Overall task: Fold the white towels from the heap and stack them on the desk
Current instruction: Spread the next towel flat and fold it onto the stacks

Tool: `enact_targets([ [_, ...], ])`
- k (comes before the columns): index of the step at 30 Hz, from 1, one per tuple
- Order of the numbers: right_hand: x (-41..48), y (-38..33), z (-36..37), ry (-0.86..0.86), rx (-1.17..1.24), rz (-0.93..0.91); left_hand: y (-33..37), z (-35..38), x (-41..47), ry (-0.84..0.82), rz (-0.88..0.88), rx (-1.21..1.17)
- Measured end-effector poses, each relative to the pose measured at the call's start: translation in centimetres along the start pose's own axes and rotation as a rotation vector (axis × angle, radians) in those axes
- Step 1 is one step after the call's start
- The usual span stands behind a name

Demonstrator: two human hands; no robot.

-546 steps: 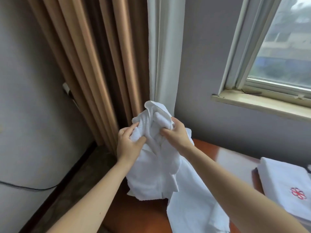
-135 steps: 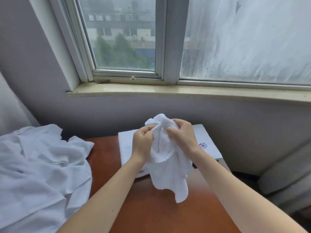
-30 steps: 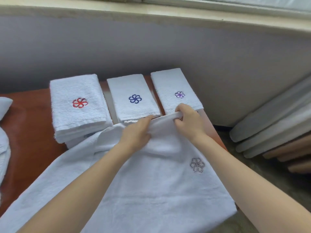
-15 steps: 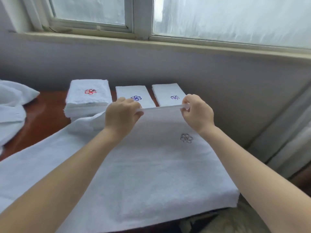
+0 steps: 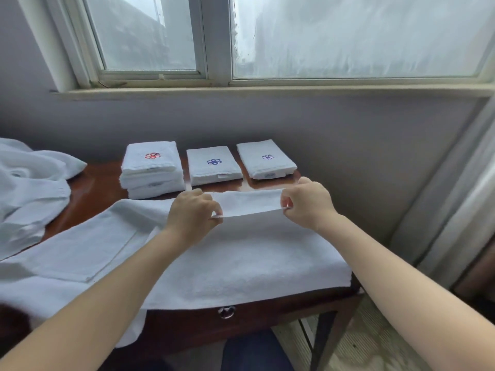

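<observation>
The left hand [image 5: 192, 214] and right hand [image 5: 308, 204] each pinch an end of one towel's [image 5: 241, 253] raised far hem, held taut between them. The rest of it lies flat along the surface's [image 5: 96, 180] near edge, draping over at the left. Three folded piles line the far edge: red-marked [image 5: 151, 167], blue-marked [image 5: 213, 164] and purple-marked [image 5: 265, 159]. One heap [image 5: 29, 188] sits at the left edge.

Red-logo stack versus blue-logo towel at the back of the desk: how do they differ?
The red-logo stack stands several layers high; the blue-logo towel lies much lower. The stack's emblem is red, the towel's blue. The stack's lower layers jut out forward; the towel's edges sit flush. Both are white, folded, on the desk by the wall.
</observation>
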State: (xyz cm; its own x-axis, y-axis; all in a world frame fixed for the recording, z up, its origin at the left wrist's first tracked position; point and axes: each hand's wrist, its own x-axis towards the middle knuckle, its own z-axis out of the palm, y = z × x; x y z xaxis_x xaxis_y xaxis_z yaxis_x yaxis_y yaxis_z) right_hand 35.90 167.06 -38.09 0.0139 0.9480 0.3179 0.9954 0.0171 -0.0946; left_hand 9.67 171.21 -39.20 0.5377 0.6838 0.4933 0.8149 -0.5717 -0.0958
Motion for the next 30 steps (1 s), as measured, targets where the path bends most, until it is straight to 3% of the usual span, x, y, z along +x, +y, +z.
enact_targets([
  [3, -1.3, 0.0, 0.0, -0.125, -0.075, -0.052, 0.2, 1.0, -0.7, -0.154, -0.025, -0.010],
  [6, -2.5, -0.3, -0.2, -0.269, 0.077, 0.033, 0.4, 1.7, -1.0, -0.222, -0.055, -0.114],
  [9, -2.5, -1.0, 0.4, -0.188, 0.245, 0.130, 0.7, 2.8, -0.6, -0.282, -0.102, -0.216],
  [11, -2.3, -1.7, 1.5, -0.235, 0.285, 0.141, 1.1, 4.0, -0.6, -0.340, -0.134, -0.260],
  [14, -1.9, -2.2, 4.2, -0.384, 0.161, 0.081, 1.7, 5.9, -0.6, -0.469, -0.110, -0.231],
  [30, 4.5, 6.0, 7.4, -0.310, 0.092, 0.035, 6.1, 9.4, 6.2, -0.457, -0.255, -0.249],
])
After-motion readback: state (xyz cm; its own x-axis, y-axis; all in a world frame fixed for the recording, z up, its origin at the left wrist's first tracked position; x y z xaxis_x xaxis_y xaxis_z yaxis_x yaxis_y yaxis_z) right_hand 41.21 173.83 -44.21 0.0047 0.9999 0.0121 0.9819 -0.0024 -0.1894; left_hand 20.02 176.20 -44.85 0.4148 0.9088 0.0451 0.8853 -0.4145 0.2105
